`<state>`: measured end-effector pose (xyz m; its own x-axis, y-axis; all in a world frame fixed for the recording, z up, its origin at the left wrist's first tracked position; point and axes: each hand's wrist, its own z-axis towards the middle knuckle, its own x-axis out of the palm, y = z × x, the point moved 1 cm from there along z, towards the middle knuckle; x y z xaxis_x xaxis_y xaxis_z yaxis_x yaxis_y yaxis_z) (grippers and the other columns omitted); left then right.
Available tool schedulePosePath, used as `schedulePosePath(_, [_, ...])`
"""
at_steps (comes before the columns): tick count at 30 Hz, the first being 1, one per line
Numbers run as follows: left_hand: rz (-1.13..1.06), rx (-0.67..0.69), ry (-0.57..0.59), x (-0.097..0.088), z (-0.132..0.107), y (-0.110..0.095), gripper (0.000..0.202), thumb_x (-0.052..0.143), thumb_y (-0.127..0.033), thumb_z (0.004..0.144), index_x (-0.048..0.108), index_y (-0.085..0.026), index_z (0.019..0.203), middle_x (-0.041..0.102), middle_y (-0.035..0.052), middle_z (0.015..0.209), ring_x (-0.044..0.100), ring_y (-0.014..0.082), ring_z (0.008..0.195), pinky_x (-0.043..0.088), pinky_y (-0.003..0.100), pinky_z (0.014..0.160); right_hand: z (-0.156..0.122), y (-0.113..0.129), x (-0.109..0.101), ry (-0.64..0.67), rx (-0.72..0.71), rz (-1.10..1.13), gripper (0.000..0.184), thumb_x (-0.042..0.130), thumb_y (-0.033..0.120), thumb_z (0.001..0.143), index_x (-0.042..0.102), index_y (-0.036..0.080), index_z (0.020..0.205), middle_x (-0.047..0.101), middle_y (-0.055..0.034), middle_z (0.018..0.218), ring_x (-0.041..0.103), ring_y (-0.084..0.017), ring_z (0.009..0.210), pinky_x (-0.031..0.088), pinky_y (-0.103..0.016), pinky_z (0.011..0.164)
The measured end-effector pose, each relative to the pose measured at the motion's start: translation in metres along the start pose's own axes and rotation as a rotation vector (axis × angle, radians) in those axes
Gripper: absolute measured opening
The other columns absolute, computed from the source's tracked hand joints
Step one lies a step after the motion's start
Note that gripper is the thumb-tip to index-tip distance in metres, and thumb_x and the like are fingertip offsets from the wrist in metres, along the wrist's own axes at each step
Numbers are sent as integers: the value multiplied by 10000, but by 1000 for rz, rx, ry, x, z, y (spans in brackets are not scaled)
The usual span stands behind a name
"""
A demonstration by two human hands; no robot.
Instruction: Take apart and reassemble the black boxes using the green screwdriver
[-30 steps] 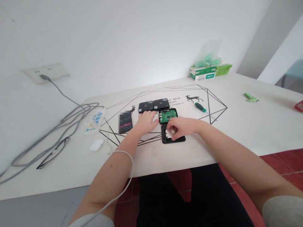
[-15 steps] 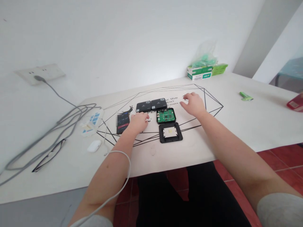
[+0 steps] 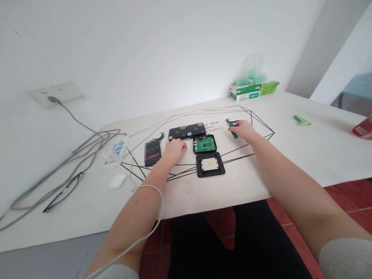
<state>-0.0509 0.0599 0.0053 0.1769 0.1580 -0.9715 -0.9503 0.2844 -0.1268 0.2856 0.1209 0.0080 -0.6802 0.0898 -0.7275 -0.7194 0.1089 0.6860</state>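
Note:
My right hand (image 3: 242, 130) is closed around the green-handled screwdriver (image 3: 233, 134) on the white table (image 3: 290, 155), right of the opened devices. My left hand (image 3: 175, 149) rests curled on the table, just left of the open black case holding a green circuit board (image 3: 205, 144); what its fingers hold, if anything, is hidden. In front of that lies a black cover (image 3: 210, 164), inside up, with a pale square pad in its middle. Two closed black boxes (image 3: 187, 131) sit side by side behind my left hand.
A phone (image 3: 152, 152) lies left of my left hand. Farther left are a power strip (image 3: 115, 151) with grey cables, a white earbud case (image 3: 117, 180) and glasses (image 3: 62, 192). Green boxes (image 3: 252, 90) stand at the back; a green item (image 3: 301, 120) and a red object (image 3: 362, 128) lie right.
My right hand left the black cover, reached back right and closed on the screwdriver. My left hand stayed beside the circuit board, curling a little.

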Motion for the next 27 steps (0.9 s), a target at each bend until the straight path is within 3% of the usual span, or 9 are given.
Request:
schedulePosePath(2, [-163, -16, -40, -1, 0, -3, 204, 535, -280, 956, 722, -206, 920, 738, 115, 1049, 643, 293, 1039, 472, 461, 963, -6, 9, 6, 33, -72, 143, 355, 603, 489, 947, 704, 149, 977, 751, -145, 858, 676, -231, 763, 549, -333, 667])
schedulePosePath(4, [-470, -51, -46, 0, 0, -8, 188, 561, -328, 954, 700, -202, 954, 735, 83, 988, 638, 231, 898, 495, 389, 862, -14, 19, 17, 64, -141, 300, 369, 552, 520, 990, 655, 170, 934, 713, -98, 780, 624, -168, 665, 541, -285, 618])
schedulePosePath(7, [-1065, -137, 31, 5, -1, -16, 210, 701, -390, 863, 681, -189, 919, 717, 51, 910, 545, 144, 696, 445, 305, 689, -27, 34, 37, 158, -195, 878, 392, 730, 560, 890, 600, 191, 858, 654, -37, 718, 597, -128, 602, 551, -258, 602])
schedulePosePath(10, [-1412, -259, 100, 8, -1, -22, 271, 859, -333, 719, 682, -166, 840, 693, 39, 829, 470, 94, 620, 365, 251, 594, -36, 43, 50, 128, -196, 1077, 493, 815, 613, 806, 593, 210, 982, 684, -11, 797, 669, -125, 653, 602, -261, 667])
schedulePosePath(15, [-1606, -388, 160, 4, -2, -25, 281, 922, -219, 673, 712, -141, 842, 687, 43, 788, 499, 78, 611, 368, 212, 561, -36, 43, 53, 43, -258, 1109, 585, 856, 608, 765, 556, 228, 1093, 697, 17, 853, 727, -132, 718, 643, -307, 772])
schedulePosePath(21, [-1694, -457, 187, -1, -3, -28, 193, 861, -89, 734, 730, -108, 875, 684, 44, 770, 549, 67, 611, 415, 187, 579, -36, 41, 55, 11, -373, 1088, 728, 865, 717, 678, 560, 229, 1122, 689, 11, 875, 727, -153, 691, 652, -353, 720])
schedulePosePath(27, [-1724, -488, 203, -2, -4, -31, 139, 812, -38, 779, 742, -93, 885, 688, 52, 772, 574, 71, 607, 437, 186, 582, -37, 43, 58, -26, -470, 1074, 709, 838, 736, 706, 551, 253, 1137, 681, 15, 895, 713, -147, 673, 645, -358, 689])
